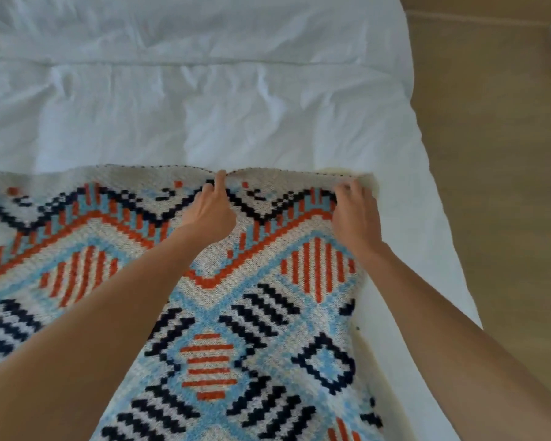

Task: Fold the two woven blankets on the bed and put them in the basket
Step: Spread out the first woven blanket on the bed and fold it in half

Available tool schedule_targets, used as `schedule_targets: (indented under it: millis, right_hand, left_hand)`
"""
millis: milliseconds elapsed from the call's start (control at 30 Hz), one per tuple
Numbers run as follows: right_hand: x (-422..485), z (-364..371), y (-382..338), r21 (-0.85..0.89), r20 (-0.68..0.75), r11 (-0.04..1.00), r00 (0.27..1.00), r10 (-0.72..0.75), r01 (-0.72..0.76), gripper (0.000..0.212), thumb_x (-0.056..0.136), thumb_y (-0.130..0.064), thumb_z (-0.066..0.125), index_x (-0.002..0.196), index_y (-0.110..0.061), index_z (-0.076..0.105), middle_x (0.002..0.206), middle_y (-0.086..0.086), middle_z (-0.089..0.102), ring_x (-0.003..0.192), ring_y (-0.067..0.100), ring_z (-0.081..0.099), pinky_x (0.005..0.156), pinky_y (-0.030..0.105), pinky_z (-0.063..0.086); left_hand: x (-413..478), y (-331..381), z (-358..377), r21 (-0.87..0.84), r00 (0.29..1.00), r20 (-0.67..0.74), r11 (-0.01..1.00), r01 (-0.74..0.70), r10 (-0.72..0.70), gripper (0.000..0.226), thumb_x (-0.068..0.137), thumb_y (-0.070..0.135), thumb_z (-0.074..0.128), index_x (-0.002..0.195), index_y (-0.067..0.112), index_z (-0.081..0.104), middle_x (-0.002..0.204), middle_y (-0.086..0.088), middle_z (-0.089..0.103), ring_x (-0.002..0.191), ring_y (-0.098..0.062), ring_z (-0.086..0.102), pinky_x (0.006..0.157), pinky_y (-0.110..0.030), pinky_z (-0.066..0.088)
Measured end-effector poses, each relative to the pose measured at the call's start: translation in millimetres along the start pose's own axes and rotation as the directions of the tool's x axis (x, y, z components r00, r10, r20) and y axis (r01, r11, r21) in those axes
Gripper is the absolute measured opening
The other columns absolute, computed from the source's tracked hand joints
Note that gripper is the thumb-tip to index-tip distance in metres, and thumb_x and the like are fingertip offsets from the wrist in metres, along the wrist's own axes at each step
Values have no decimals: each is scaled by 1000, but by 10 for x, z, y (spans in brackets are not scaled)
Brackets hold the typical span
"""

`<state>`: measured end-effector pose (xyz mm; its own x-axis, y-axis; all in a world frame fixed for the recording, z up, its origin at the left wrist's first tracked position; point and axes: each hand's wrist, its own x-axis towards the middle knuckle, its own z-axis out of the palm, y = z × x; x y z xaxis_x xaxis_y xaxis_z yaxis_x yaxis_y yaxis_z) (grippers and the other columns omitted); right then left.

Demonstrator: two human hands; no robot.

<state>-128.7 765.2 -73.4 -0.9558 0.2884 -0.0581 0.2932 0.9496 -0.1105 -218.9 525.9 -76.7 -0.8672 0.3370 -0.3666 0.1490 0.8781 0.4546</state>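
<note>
At the left side, the woven blanket (268, 313) is lying flat on the near part of the bed (204, 90). It is running out of the picture at the left and near edges. Its pattern is showing dark blue, light blue and orange shapes on a cream ground. Its far edge is making an almost straight line across the white sheet. The far half of the bed is showing only the wrinkled white sheet, with one seam crossing it from left to right.

In the middle, the left hand (209, 211) is reaching over the blanket to its far edge. The thumb and the first finger are pinching this edge, and the cloth is rising in a small peak there. The other fingers are curling under the palm.

More to the right, the right hand (355, 214) is lying on the far right corner of the blanket. Its fingers are curling around the corner and gripping it. A little cream cloth is showing just beyond the knuckles. Both bare forearms are stretching from the near edge of the picture over the blanket.

Along the right edge of the blanket a thin cream strip is lying on the sheet. I cannot tell if it is a lower layer of the same blanket.

At the far right, the wooden floor (490, 154) is running beside the bed.
</note>
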Motion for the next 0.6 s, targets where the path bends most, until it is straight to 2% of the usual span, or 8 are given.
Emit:
schedule_targets:
  millis: [67,133,200,267,300,400,500,600]
  right_hand:
    - [66,83,-8,87,56,994,997,56,-61,51,86,-7,60,133,-12,41,139,16,36,119,33,45,88,40,49]
    - [137,141,8,152,60,979,990,131,-138,68,85,-7,62,142,-21,28,150,15,20,124,34,43,73,35,52]
    - [216,163,44,123,73,982,988,136,-144,80,86,-5,63,147,-28,17,153,14,13,119,31,49,60,28,46]
    - [280,178,85,137,122,979,984,133,-149,70,88,-9,60,144,-28,22,141,17,31,99,29,56,58,30,45]
    - [289,182,93,151,154,975,978,138,-161,59,90,-12,58,140,-25,29,130,18,39,90,28,56,60,32,47]
    - [248,177,53,105,215,980,966,143,-168,34,93,-17,53,126,-12,43,117,17,45,85,29,56,68,36,49]
    - [282,83,-33,153,71,976,987,144,-153,28,89,-4,54,116,-5,48,119,18,44,91,31,55,70,34,49]
    - [548,-71,-92,245,-179,966,976,127,-81,32,82,8,50,112,-3,49,124,21,41,99,36,52,72,38,47]
  left_hand:
    - [72,-3,-9,8,1000,9,1000,30,-30,73,87,1,43,145,21,4,89,-13,52,64,-22,51,49,-31,40]
    - [142,-7,-13,9,999,10,999,41,-41,79,88,1,42,148,22,-6,71,-9,53,53,-19,46,43,-28,36]
    - [207,-12,-17,13,999,12,999,37,-37,83,88,2,41,147,24,-13,63,-7,52,48,-18,43,39,-25,33]
    - [261,-23,-21,-8,999,18,999,51,-51,80,88,1,41,148,27,-6,61,-6,51,46,-17,41,38,-24,32]
    - [279,-28,-17,-13,998,23,998,62,-62,73,88,0,41,146,26,4,62,-6,51,46,-17,41,37,-24,32]
    - [279,-42,17,31,996,5,996,86,-86,38,90,1,39,125,14,33,72,-10,54,53,-22,46,43,-29,36]
    - [298,-47,-10,-65,991,-101,995,78,-84,13,93,1,36,103,8,38,76,-13,55,58,-24,49,49,-37,43]
    - [414,-75,-143,-217,947,-307,976,31,-98,11,94,2,34,97,12,37,73,-5,50,59,-22,48,47,-40,41]
